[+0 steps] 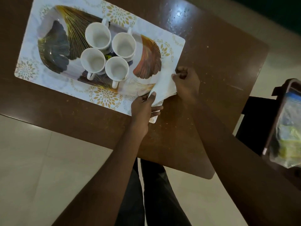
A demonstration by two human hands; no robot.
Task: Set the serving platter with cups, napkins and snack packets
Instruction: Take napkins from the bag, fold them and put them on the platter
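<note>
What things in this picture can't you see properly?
Head view, bag in the brown tray: cut off by the right edge and blurred, so its contents are unclear.
Head view, napkin: partly covered by the left hand and right hand; the number of sheets cannot be told.
Head view, platter: its near right corner is hidden under the napkin.
Head view, cups: dark prints on their sides are hidden by their rims.

Left hand (143,108) pinching, right hand (187,83) curled tight
</note>
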